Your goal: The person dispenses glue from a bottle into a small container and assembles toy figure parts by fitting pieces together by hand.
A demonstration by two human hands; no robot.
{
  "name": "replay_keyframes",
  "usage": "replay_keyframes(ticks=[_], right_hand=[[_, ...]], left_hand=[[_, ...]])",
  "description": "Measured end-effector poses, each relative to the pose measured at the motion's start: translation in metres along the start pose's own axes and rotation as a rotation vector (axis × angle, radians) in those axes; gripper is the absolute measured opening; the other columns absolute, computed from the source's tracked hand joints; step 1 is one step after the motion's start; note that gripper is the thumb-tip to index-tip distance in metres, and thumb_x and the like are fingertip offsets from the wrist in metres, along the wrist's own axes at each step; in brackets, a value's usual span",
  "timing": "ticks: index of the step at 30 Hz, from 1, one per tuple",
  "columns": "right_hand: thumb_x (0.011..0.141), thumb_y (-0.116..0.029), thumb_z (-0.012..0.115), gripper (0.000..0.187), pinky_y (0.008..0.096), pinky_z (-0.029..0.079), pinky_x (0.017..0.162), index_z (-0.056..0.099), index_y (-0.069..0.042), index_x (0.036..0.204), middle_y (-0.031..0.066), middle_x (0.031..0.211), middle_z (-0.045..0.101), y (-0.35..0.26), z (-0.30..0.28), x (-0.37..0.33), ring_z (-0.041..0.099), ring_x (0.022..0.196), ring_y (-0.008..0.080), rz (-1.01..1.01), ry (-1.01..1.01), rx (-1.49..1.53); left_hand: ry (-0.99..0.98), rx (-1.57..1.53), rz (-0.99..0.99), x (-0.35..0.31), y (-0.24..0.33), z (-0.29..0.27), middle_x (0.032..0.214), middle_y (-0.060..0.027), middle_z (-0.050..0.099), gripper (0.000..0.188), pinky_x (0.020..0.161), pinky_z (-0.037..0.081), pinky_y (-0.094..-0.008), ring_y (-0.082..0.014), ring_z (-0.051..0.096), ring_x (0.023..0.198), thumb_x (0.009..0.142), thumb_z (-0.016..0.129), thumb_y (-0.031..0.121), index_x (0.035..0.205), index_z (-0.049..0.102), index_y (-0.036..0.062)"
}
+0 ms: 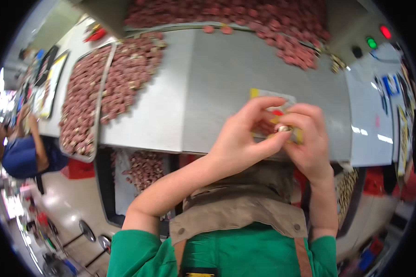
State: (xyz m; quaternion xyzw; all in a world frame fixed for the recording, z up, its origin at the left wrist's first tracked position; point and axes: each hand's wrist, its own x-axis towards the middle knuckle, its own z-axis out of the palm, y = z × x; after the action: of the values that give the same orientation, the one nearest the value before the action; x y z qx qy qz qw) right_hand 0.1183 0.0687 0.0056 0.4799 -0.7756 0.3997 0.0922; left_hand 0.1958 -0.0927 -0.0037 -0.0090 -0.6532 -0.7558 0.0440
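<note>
Close together over the front of the grey worktop [217,92], my left hand [245,134] and my right hand [310,138] meet at the fingertips. Both are closed in a pinch around a small shiny gold-coloured piece [282,129]; its exact kind is too small to make out. Just beyond and under my fingers lies a yellow-edged card or sheet [255,92], mostly hidden by the hands. A red spot shows between the fingers, but I cannot tell what it belongs to.
Many small pinkish-red pieces [226,11] are heaped at the back, spilling right. More fill a tray [97,111] at the left and spread beside it. Below the edge sits a dark bin [108,198] of pieces. A person in blue [30,154] works at far left.
</note>
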Motion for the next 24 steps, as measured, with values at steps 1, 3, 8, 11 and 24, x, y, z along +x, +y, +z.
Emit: replay_keyframes(ticks=[1,3,8,11,24], right_hand=[[0.064,-0.004,0.079,0.049,0.0374,0.049,0.084,0.059,-0.006,0.109,0.0116,0.116,0.054,-0.004,-0.006,0.001,0.057,0.102,0.0289,0.042,0.005,-0.040],[0.073,-0.006,0.074,0.052,0.0364,0.044,0.093,0.054,-0.005,0.121,0.0137,0.127,0.050,0.003,-0.016,-0.004,0.054,0.106,0.0261,0.242,0.030,0.011],[0.074,-0.001,0.068,0.049,0.0349,0.045,0.092,0.055,-0.004,0.122,0.0134,0.130,0.048,0.035,-0.068,-0.025,0.055,0.107,0.0243,0.364,0.042,-0.163],[0.076,0.001,0.065,0.045,0.0332,0.045,0.091,0.056,-0.004,0.120,0.0126,0.129,0.049,0.064,-0.091,-0.040,0.055,0.107,0.0235,0.447,0.069,-0.186],[0.090,-0.009,0.061,0.021,0.0323,0.048,0.076,0.059,-0.004,0.110,0.0102,0.104,0.056,0.182,-0.106,0.014,0.058,0.088,0.0235,0.346,0.044,-0.276]], left_hand=[[0.037,0.030,-0.014,0.004,0.012,-0.010,0.096,-0.0058,0.065,0.044,0.079,0.049,-0.0244,-0.0109,0.062,0.094,0.086,0.068,0.007,0.126,0.051,0.0021],[0.101,0.467,0.175,0.030,0.016,-0.049,0.094,-0.0065,0.066,0.036,0.078,0.050,-0.0271,-0.0147,0.064,0.091,0.086,0.068,0.010,0.118,0.056,0.0034],[0.247,1.599,0.265,0.075,0.017,-0.159,0.091,-0.0130,0.065,0.013,0.076,0.050,-0.0449,-0.0327,0.061,0.090,0.077,0.066,0.016,0.088,0.066,0.0091],[0.353,1.807,0.380,0.061,0.012,-0.201,0.106,-0.0114,0.062,0.025,0.087,0.043,-0.0448,-0.0319,0.058,0.100,0.083,0.063,0.013,0.106,0.063,0.0081],[0.258,1.451,0.543,0.169,-0.026,-0.055,0.097,-0.0104,0.059,0.022,0.086,0.044,-0.0401,-0.0305,0.057,0.097,0.085,0.066,0.018,0.104,0.062,0.0065]])
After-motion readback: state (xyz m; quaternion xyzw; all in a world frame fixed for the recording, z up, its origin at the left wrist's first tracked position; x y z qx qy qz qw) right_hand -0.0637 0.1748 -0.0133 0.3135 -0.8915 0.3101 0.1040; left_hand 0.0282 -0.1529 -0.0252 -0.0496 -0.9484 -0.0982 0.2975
